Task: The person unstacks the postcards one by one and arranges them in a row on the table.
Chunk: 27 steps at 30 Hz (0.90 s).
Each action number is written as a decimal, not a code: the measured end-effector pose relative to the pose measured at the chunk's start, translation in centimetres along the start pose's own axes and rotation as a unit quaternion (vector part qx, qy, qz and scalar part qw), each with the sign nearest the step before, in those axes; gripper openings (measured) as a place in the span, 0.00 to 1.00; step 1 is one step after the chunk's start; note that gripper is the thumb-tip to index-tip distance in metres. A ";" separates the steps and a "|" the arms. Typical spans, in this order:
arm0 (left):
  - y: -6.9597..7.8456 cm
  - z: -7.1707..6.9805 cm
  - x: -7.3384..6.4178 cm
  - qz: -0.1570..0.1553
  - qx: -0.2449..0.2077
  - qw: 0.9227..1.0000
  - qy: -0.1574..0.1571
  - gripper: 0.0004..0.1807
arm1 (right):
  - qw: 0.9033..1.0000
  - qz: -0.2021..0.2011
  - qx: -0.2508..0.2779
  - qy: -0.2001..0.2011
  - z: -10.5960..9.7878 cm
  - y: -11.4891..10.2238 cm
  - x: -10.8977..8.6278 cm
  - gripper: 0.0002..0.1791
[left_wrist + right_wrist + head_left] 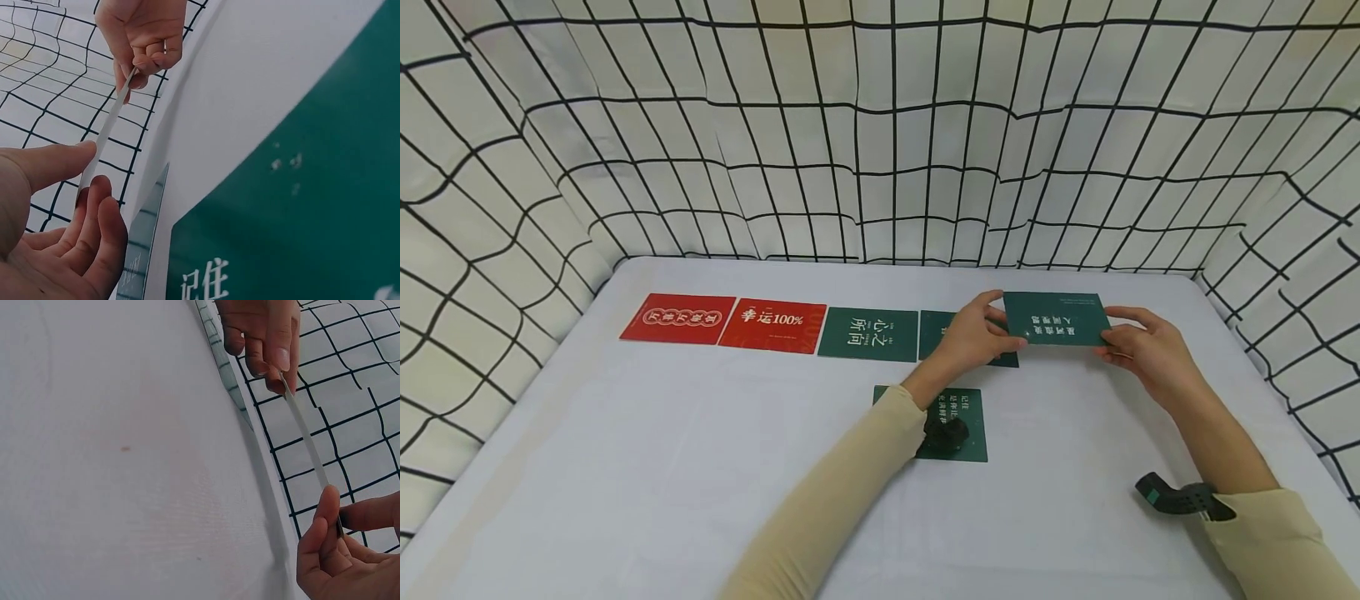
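Note:
Both hands hold a dark green card (pixel 1054 318) with white printed characters, raised over the right part of the table. My left hand (pixel 972 335) pinches its left end between thumb and fingers, and my right hand (pixel 1150 354) pinches the right end. From the wrists the card (pixel 107 131) shows almost edge-on as a thin pale strip. Beneath my left hand lies another green card (pixel 931 332), partly covered by it. A further green card (pixel 972 417) lies nearer the front, partly hidden by my left sleeve and wrist camera.
Two red cards (pixel 677 320) and a green card (pixel 868 335) continue the row leftward across the white table (pixel 625 467). Black-lined netting or grid-patterned cloth (pixel 880 137) rises behind the table and along both sides.

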<state>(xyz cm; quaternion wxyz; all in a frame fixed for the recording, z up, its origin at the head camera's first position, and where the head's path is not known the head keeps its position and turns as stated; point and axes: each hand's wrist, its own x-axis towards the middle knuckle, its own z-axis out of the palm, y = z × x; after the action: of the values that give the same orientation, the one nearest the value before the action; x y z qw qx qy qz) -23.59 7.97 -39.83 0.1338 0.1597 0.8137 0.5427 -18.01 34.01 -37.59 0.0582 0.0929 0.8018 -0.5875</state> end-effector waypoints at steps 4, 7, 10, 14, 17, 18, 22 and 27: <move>0.0 0.3 0.1 -0.001 0.017 1.000 0.001 0.48 | 1.000 0.007 -0.009 -0.002 -0.3 0.2 0.2 0.35; 0.1 0.4 0.0 -0.009 0.025 1.000 0.001 0.47 | 1.000 0.013 -0.020 -0.009 -0.6 0.4 0.3 0.35; 0.2 0.6 -0.2 -0.015 0.040 0.999 0.005 0.45 | 0.999 0.021 -0.037 -0.016 -0.9 0.8 0.5 0.36; 0.3 0.8 -0.4 -0.017 0.065 0.998 0.004 0.45 | 0.997 0.030 -0.067 -0.019 -1.2 1.0 0.7 0.37; 0.4 0.9 -0.5 -0.015 0.073 0.997 0.000 0.45 | 0.994 0.036 -0.099 -0.010 -1.4 1.0 0.8 0.37; 0.4 0.9 -0.5 -0.014 0.073 0.997 -0.002 0.45 | 0.993 0.038 -0.111 -0.006 -1.5 1.0 0.8 0.37; 0.5 1.0 -0.5 -0.009 0.078 0.997 -0.006 0.45 | 0.987 0.042 -0.153 0.006 -1.7 1.1 0.7 0.36; 0.5 1.3 -0.3 -0.003 0.114 0.993 -0.006 0.43 | 0.981 0.044 -0.187 0.005 -2.1 1.2 0.5 0.38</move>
<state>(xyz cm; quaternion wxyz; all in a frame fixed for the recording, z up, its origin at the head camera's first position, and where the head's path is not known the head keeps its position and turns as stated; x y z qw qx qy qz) -22.78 9.15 -39.88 0.1209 0.1748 0.8701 0.4447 -18.24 36.35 -38.17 0.0969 0.1184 0.8928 -0.4236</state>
